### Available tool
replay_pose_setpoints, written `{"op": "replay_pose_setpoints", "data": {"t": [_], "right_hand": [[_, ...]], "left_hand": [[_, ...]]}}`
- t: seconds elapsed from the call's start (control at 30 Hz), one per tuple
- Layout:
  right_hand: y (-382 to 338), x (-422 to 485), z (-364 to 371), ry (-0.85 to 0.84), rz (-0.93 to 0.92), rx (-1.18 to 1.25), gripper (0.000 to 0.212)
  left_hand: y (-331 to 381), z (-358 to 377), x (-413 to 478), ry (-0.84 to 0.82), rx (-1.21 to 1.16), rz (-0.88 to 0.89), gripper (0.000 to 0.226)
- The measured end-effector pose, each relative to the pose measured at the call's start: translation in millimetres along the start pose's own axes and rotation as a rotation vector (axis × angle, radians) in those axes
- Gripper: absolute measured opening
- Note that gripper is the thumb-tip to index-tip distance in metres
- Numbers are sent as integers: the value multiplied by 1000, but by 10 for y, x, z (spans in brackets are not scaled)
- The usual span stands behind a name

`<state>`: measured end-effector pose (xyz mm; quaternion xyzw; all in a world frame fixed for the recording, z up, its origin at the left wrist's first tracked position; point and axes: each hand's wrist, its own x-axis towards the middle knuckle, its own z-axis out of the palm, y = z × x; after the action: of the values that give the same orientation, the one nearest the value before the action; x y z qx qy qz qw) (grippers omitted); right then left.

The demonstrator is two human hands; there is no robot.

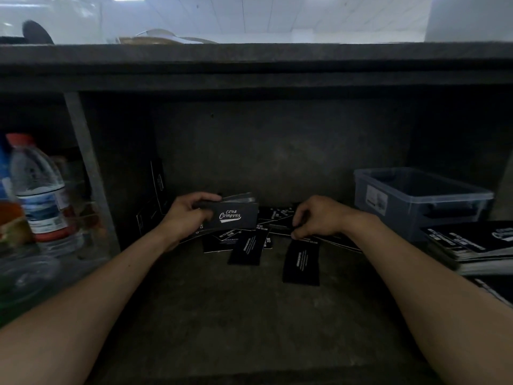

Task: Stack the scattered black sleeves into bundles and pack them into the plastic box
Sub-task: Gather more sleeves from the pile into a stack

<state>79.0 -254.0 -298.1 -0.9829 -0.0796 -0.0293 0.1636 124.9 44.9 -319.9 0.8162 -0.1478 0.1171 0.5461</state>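
While the left grip (188, 215) sits at centre left of the frame, its fingers and thumb are curled round a bundle of black sleeves (237, 216). The bundle is held on its long edge just above the table (222, 323), and its front face shows white "Club Camping" lettering. At centre right the right grip (319, 218) points downward, its fingertips pinching the upper end of a single black sleeve (301, 266). That sleeve lies flat on the table and runs toward the bottom of the frame. Between and just behind the two grips lie the scattered sleeves (245, 245), overlapping one another at odd angles, some with small white print facing up. The plastic box (422, 190), translucent and bluish with a label on its near side, stands at the right of the frame, apart from both grips; whether anything lies inside cannot be told. Just below it, at the right edge, rests a stack of sleeves (469, 245). A water bottle (39, 190) with a red cap stands at the left edge.
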Motion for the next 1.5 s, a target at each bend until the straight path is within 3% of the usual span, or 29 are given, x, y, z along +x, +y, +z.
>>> {"op": "replay_pose_setpoints", "data": {"t": [0.17,0.27,0.37,0.5,0.63,0.7,0.8,0.9,0.97,1.03,1.23,1.37,1.43,1.5], "right_hand": [[46,-71,-130,250,-76,-33,13],[61,-120,-213,481,-123,203,10],[61,-153,-262,434,-145,530,21],[87,-144,-239,263,-112,716,34],[57,-140,-289,505,-62,975,65],[-19,-141,-282,614,-114,1039,67],[-206,-140,-94,469,-198,918,52],[-234,-77,127,164,-173,531,35],[-184,-42,137,46,-81,252,38],[-135,-38,87,40,-47,181,35],[-163,-13,181,168,-138,318,34],[-397,-7,203,339,-49,278,41],[-510,-114,99,260,113,82,53],[-594,-232,35,24,233,3,68]], "left_hand": [[65,-11,-11,73,-141,-17,46],[66,-48,-3,95,-196,-41,45],[43,-2,-30,4,-154,-64,46],[37,69,-43,-81,-63,-27,48],[69,64,-61,-113,-37,-6,46],[78,69,-71,-129,-37,11,47],[73,82,-75,-146,-37,17,48],[80,77,-83,-145,-28,18,47],[101,71,-97,-162,-7,24,49],[125,52,-119,-204,28,37,53],[156,20,-174,-303,66,46,79],[118,81,-157,-235,41,119,54],[89,71,-120,-189,-3,102,49],[79,34,-64,-132,-36,77,49]]}}
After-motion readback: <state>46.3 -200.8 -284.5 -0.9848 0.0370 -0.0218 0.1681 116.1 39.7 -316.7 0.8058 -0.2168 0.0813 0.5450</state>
